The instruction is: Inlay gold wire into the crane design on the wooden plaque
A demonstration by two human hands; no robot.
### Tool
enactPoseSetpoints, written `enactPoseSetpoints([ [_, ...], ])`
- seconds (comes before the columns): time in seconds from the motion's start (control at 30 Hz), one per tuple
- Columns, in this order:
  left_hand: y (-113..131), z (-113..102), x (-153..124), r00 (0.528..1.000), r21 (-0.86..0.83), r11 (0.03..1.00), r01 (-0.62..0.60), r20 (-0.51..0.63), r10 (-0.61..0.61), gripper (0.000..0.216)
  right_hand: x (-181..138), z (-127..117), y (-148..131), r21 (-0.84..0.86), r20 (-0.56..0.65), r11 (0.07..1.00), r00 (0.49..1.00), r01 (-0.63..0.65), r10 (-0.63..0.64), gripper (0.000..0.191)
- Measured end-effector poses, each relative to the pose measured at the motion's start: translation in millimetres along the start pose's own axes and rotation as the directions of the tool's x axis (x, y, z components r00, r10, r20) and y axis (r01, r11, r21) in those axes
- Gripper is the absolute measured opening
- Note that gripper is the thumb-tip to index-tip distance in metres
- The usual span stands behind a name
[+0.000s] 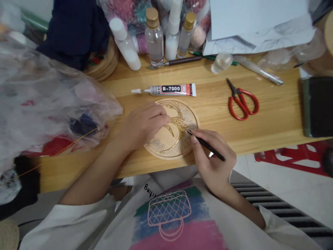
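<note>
A round wooden disc [168, 138] lies near the table's front edge, bearing a line drawing of a bird partly outlined in gold wire [179, 127]. My left hand [147, 123] rests over the disc's left side, fingers curled and pressed together at the wire; the exact pinch is partly hidden. Held like a pen in my right hand [217, 158] are slim black tweezers [208, 146], their tips touching the drawing right of the middle. Just beyond the disc lies a tube of B-7000 glue [170, 90], nozzle to the left.
Red-handled pliers [243, 100] lie to the right. Several bottles [154, 41], a dark-handled tool [183, 61] and a small clear cup [222, 62] line the back. A plastic bag [57, 93] fills the left; white paper [260, 21] lies at the back right.
</note>
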State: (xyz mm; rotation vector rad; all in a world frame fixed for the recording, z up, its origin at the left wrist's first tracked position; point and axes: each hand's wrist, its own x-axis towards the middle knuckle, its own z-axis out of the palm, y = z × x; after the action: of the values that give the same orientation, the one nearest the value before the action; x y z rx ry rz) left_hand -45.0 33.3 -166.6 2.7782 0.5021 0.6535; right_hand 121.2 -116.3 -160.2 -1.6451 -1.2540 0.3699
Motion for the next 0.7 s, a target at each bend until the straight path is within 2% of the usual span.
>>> enactPoseSetpoints([
  [0.13,1,0,0,1.0,0.007,1.0,0.006,-0.004,-0.006,0.023,5,-2,7,0.027,-0.101,0.999,0.995,0.028,-0.025,0.024],
  [0.23,2,-1,-1,1.0,0.01,1.0,0.02,0.021,-0.02,0.025,16,-6,19,-0.03,-0.147,0.998,0.987,0.058,-0.062,0.02],
  [0.33,3,-2,0,0.998,0.025,0.999,0.044,0.052,-0.045,0.029,26,-13,32,-0.126,-0.118,0.99,0.99,0.06,-0.075,0.015],
  [0.43,4,-3,1,0.999,0.044,0.999,0.016,0.035,-0.018,0.029,30,-18,39,-0.16,-0.051,0.983,0.994,0.084,-0.094,0.017],
  [0.5,4,-2,1,1.0,0.045,0.999,0.003,0.012,-0.003,0.027,29,-19,39,-0.151,-0.032,0.98,0.99,0.129,-0.135,0.018],
  [0.6,5,-2,1,1.0,0.035,0.999,0.0,-0.023,0.001,0.022,26,-19,36,-0.113,-0.064,0.98,0.983,0.166,-0.174,0.019],
  [0.7,7,-3,1,0.999,0.044,0.999,0.001,-0.053,0.001,0.017,25,-17,33,0.032,-0.114,0.995,0.989,0.093,-0.089,0.023],
])
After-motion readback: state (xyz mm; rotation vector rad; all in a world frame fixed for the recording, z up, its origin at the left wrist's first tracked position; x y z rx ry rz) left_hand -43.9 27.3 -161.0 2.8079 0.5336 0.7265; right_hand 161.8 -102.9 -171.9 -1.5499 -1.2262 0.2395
